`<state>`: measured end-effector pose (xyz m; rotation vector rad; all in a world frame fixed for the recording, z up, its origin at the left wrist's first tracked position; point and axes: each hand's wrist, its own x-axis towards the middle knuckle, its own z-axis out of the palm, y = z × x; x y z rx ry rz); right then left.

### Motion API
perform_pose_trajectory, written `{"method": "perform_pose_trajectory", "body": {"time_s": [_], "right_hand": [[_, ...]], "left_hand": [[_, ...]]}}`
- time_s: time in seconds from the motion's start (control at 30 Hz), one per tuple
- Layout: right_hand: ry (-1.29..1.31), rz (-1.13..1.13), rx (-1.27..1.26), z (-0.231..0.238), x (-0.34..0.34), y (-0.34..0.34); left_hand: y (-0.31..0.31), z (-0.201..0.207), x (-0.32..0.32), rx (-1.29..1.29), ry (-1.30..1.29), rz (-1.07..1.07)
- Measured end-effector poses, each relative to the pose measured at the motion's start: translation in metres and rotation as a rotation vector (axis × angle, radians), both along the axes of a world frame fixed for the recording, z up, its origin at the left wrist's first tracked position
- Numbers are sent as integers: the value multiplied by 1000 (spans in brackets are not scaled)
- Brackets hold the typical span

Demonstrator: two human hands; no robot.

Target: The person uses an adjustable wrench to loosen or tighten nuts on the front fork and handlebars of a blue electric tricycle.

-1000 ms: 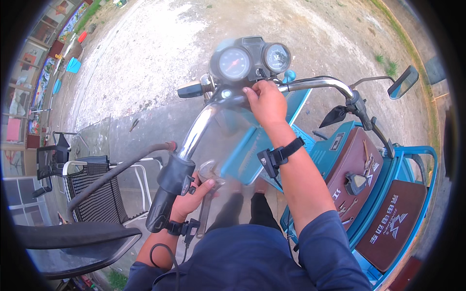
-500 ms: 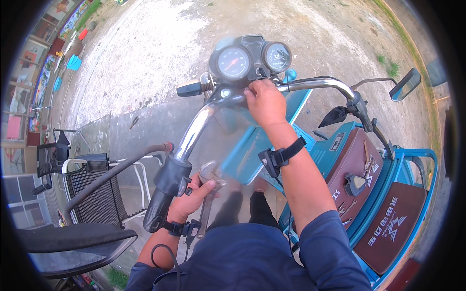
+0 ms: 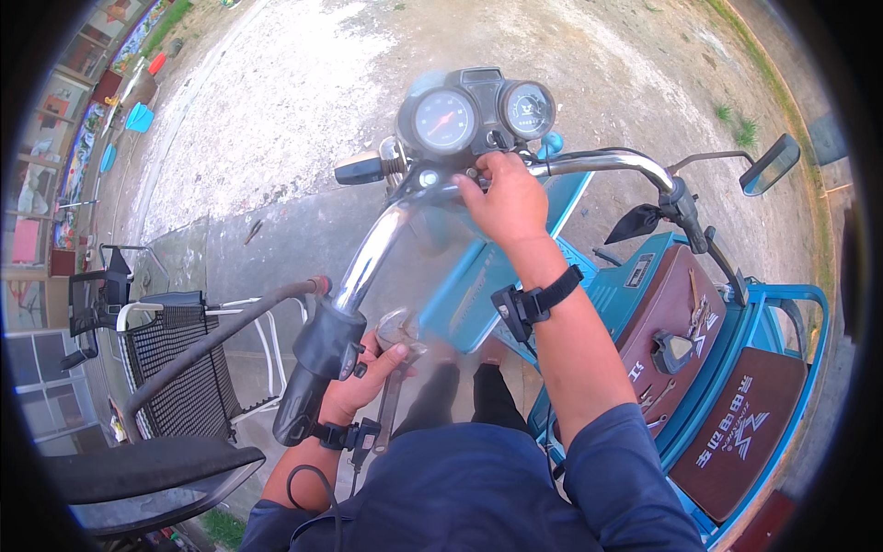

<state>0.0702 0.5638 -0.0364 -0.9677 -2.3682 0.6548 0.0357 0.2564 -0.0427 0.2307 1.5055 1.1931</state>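
Note:
In my left hand (image 3: 372, 373), below the left handlebar grip (image 3: 299, 396), is an adjustable wrench (image 3: 397, 331), its jaws up and its handle hanging down. My right hand (image 3: 508, 198) reaches to the centre of the chrome handlebar (image 3: 375, 244), just under the instrument gauges (image 3: 445, 120). Its fingers are curled at the handlebar clamp, with the thumb a little apart from the forefinger. A small round fitting (image 3: 472, 172) shows beside the fingertips; what they pinch is too small to name. One round bolt head (image 3: 428, 178) sits uncovered left of my thumb.
Several loose wrenches (image 3: 699, 317) and a black-edged part (image 3: 673, 352) lie on the brown seat (image 3: 648, 322) of the blue vehicle at right. Mirrors (image 3: 771, 166) stick out on both sides. A mesh chair (image 3: 179, 368) stands at left.
My right hand has shifted slightly right and its thumb has drawn down from the clamp, uncovering a small round fitting. The left hand with the wrench has stayed nearly still.

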Motion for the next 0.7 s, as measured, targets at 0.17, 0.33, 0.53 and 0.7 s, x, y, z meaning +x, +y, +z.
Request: {"method": "perform_pose_trajectory", "body": {"time_s": [0.17, 0.33, 0.53, 0.7], "right_hand": [[-161, -3, -38, -10, -1, 8], [-21, -38, -22, 0, -1, -3], [-88, 9, 11, -9, -1, 8], [-55, -26, 6, 2, -1, 2]], "left_hand": [[3, 1, -1, 7, 3, -16], [2, -2, 0, 49, 14, 38], [2, -4, 1, 65, 6, 44], [0, -2, -2, 43, 13, 23]]}}
